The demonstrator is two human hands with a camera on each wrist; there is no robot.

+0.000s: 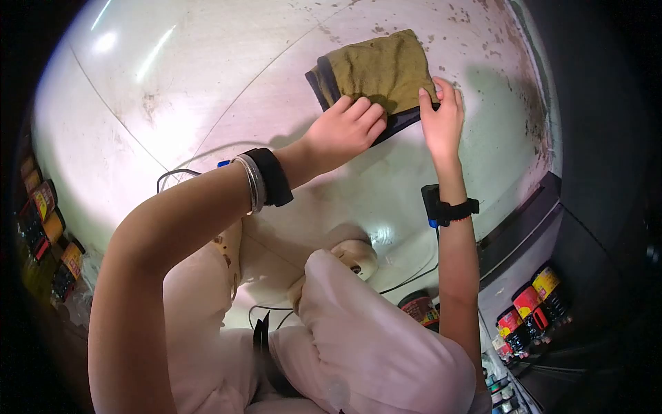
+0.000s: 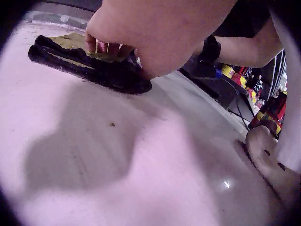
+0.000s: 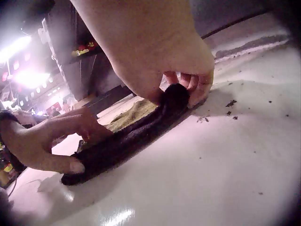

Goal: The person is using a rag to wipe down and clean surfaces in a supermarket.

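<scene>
A folded olive-yellow towel (image 1: 379, 69) with a dark border lies on the pale floor, in several layers. My left hand (image 1: 348, 131) grips its near edge towards the left, fingers bent over the top. In the right wrist view the left thumb (image 3: 75, 165) lies against the dark border (image 3: 124, 146). At the near right corner my right hand (image 1: 443, 121) pinches the towel between thumb and fingers. From the right wrist, the dark edge bulges up into a rounded fold inside that hand (image 3: 164, 61). The left wrist view shows the stacked dark edges (image 2: 84, 66) from the side.
The tiled floor (image 1: 227, 76) has brown specks near the right wall. A slipper (image 1: 355, 257) is on one foot, below the hands. Cables (image 1: 407, 279) run across the floor near the legs. Colourful packages (image 1: 527, 310) stand at the lower right, and others (image 1: 48, 221) at the left.
</scene>
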